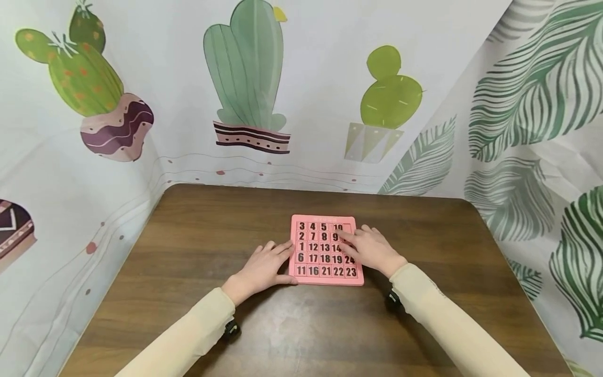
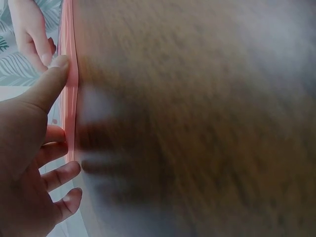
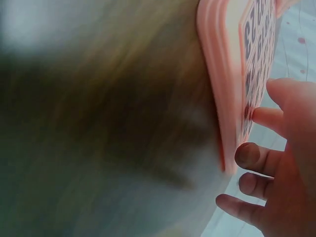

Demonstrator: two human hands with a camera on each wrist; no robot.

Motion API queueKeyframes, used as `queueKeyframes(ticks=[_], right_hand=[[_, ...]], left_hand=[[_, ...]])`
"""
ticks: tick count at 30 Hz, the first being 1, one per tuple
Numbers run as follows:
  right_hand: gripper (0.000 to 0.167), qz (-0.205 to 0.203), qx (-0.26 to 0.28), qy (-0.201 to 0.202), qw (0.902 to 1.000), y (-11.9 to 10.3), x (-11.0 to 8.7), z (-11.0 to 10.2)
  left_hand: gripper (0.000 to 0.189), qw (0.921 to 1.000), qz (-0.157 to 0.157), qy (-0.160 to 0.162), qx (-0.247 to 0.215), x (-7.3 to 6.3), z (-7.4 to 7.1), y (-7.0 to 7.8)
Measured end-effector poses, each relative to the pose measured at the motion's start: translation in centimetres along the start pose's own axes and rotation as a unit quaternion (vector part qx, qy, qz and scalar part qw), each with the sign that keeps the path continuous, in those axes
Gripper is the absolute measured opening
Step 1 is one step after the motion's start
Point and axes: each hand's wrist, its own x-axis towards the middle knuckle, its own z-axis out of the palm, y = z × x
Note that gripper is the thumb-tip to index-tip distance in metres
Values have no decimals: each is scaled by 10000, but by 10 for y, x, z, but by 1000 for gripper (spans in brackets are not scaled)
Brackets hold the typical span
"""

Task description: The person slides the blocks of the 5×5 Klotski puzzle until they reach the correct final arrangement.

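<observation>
A pink sliding number puzzle (image 1: 325, 281) lies flat on the table, its black numerals on square tiles (image 1: 325, 247) upright in the head view. On its left side rests my left hand (image 1: 261, 268), the thumb at the near-left corner and the fingertips along the left edge. My right hand (image 1: 373, 250) reaches over the right side, its fingers extended across the upper right tiles. Those fingers hide part of the rightmost column. In the right wrist view, the index finger (image 3: 269, 120) touches the tile face, while the other fingers are spread beyond the frame's edge.
The brown wooden table (image 1: 212, 220) has rounded far corners. Behind it hangs a white wall cloth (image 1: 320, 104) printed with cacti and leaves. A dark wrist camera (image 1: 232, 330) sits under the left sleeve, and another dark wrist camera (image 1: 392, 300) under the right.
</observation>
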Motion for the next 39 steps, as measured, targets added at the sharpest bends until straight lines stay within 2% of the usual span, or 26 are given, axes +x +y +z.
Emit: queueKeyframes(ticks=[7, 12, 18, 24, 32, 36, 39], right_hand=[[46, 196, -13, 90, 9998, 9, -9, -5], [44, -20, -87, 349, 9994, 2, 3, -5], [48, -203, -260, 108, 9994, -17, 23, -2], [50, -97, -165, -168, 9997, -14, 21, 1], [44, -120, -203, 233, 9995, -3, 12, -1], [44, -200, -255, 359, 9988, -13, 19, -1], [46, -333, -190, 285, 9989, -24, 29, 1]], left_hand=[[90, 10000, 54, 49, 24, -1, -2, 0], [90, 10000, 46, 29, -14, 0, -3, 1], [90, 9999, 54, 3, -103, 2, -4, 2], [90, 10000, 31, -33, -27, 1, -2, 0], [91, 10000, -8, -24, -5, 0, 0, -2], [91, 10000, -5, -23, -17, 0, 1, -1], [90, 10000, 20, -16, -33, 0, 0, 1]])
